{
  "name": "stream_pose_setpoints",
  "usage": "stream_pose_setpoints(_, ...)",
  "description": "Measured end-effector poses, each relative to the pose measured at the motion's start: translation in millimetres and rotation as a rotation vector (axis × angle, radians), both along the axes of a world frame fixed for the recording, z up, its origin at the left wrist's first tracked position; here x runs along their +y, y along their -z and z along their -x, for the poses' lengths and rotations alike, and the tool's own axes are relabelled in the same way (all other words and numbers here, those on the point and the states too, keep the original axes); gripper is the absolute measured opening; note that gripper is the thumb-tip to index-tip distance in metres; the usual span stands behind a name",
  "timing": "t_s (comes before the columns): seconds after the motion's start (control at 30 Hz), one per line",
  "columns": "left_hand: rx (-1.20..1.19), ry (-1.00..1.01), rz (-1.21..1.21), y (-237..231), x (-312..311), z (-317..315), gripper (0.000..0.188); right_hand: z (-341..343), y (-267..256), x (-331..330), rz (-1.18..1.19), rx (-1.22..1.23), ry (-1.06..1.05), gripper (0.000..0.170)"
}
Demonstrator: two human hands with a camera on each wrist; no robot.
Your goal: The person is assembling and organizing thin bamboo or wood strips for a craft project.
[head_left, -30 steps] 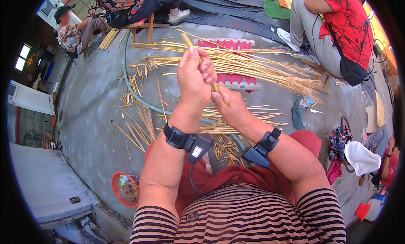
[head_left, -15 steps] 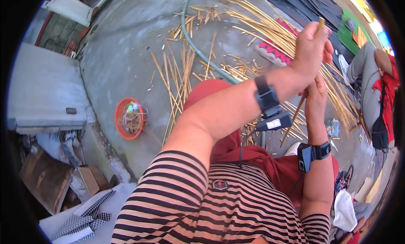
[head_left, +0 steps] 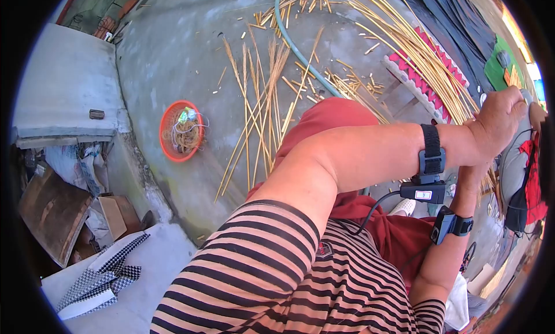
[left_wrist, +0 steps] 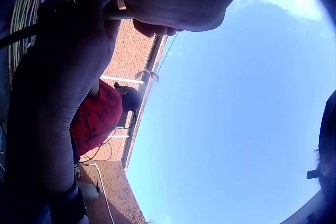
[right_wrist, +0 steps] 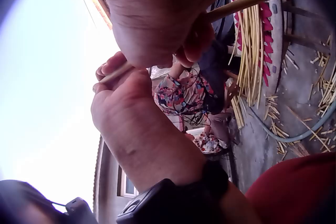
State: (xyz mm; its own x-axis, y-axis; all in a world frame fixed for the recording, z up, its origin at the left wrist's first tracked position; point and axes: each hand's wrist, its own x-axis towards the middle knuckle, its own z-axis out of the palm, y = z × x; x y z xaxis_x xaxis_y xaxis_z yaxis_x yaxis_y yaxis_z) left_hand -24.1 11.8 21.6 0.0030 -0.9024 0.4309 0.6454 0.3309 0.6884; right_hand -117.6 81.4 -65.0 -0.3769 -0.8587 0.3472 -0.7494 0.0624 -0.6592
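A thin straw-coloured stalk (right_wrist: 257,1) runs through both fists and sticks out past them. My left hand (head_left: 500,123) is at the far right of the head view, its fingers curled round one part of the stalk. Close beside it, my right hand (right_wrist: 157,19) grips the stalk too. The left hand hides most of the right hand in the head view. In the left wrist view a pale bit of stalk (left_wrist: 118,15) shows between the two hands.
Long stalks (head_left: 428,56) lie across a low pink-and-white stand (head_left: 399,65). Tasselled stalks (head_left: 263,103), short cut pieces (head_left: 358,82) and a hose (head_left: 283,28) lie on the concrete floor. An orange basin (head_left: 184,159) holds tangled fibre. A person in red (left_wrist: 100,116) is nearby.
Both hands have moved to the right with the stalk, still gripping it. The head view has swung left, bringing the orange basin and left ledge further in.
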Motion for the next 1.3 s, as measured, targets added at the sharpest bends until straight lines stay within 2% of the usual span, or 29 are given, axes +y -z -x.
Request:
stream_pose_setpoints(0.03,-0.011,-0.096,0.048,-2,3,0,0.018,2,0,3,0.016,0.001,-0.004,0.037)
stream_pose_setpoints(0.07,-0.081,-0.019,-0.003,-1,12,-2,0.016,6,0,5,0.031,-0.004,-0.012,0.037)
stream_pose_setpoints(0.17,-0.281,-0.062,0.04,0,31,-1,0.021,10,0,15,0.063,-0.023,-0.04,0.038)
stream_pose_setpoints(0.2,-0.272,-0.145,0.02,2,39,10,0.023,10,1,17,0.069,-0.029,-0.048,0.038)
stream_pose_setpoints(0.3,-0.17,-0.069,0.067,8,33,20,0.025,7,0,19,0.08,-0.054,-0.076,0.039)
stream_pose_setpoints(0.4,0.064,0.231,-0.021,6,26,11,0.026,1,-1,17,0.089,-0.091,-0.109,0.04)
stream_pose_setpoints(0.53,-0.192,0.056,0.041,6,15,8,0.029,-12,-8,10,0.138,-0.2,-0.211,0.041)
stream_pose_setpoints(0.6,-0.167,0.015,0.153,6,9,2,0.03,-24,-12,6,0.144,-0.205,-0.26,0.042)
stream_pose_setpoints(0.63,-0.153,0.197,0.111,3,9,-12,0.029,-19,-9,8,0.054,-0.034,-0.22,0.041)
stream_pose_setpoints(0.67,-0.134,0.245,0.113,6,5,-12,0.028,-14,-6,10,-0.031,0.14,-0.184,0.041)
stream_pose_setpoints(0.7,-0.089,0.414,0.028,3,6,-21,0.026,-21,-17,7,-0.046,0.037,-0.221,0.04)
stream_pose_setpoints(0.73,-0.071,0.56,-0.054,3,4,-31,0.027,-35,-29,7,-0.051,-0.249,-0.294,0.039)
stream_pose_setpoints(0.77,-0.047,0.588,-0.099,-2,0,-41,0.029,-47,-39,8,-0.064,-0.586,-0.354,0.039)
stream_pose_setpoints(0.8,0.02,0.556,-0.089,-6,-8,-48,0.032,-55,-44,12,-0.077,-0.807,-0.401,0.038)
stream_pose_setpoints(0.83,0.074,0.532,-0.057,-9,-19,-56,0.035,-59,-42,13,-0.071,-0.962,-0.399,0.032)
stream_pose_setpoints(0.9,0.237,0.615,-0.061,-12,-44,-78,0.034,-61,-33,13,-0.057,-1.086,-0.525,0.02)
stream_pose_setpoints(0.97,0.236,0.699,0.009,-9,-63,-97,0.037,-57,-34,16,-0.208,-0.915,-0.519,0.025)
stream_pose_setpoints(1.07,0.175,0.457,-0.227,-9,-42,-87,0.039,-62,-21,8,-0.119,-0.816,-0.421,0.027)
stream_pose_setpoints(1.17,0.092,0.599,-0.276,15,-28,-80,0.04,-62,-18,0,-0.022,-0.749,-0.36,0.027)
stream_pose_setpoints(1.2,0.057,0.535,-0.301,17,-22,-77,0.04,-65,-16,-2,-0.003,-0.758,-0.358,0.027)
stream_pose_setpoints(1.3,0.018,0.547,-0.332,31,-13,-77,0.04,-69,-14,-5,0.041,-0.69,-0.359,0.025)
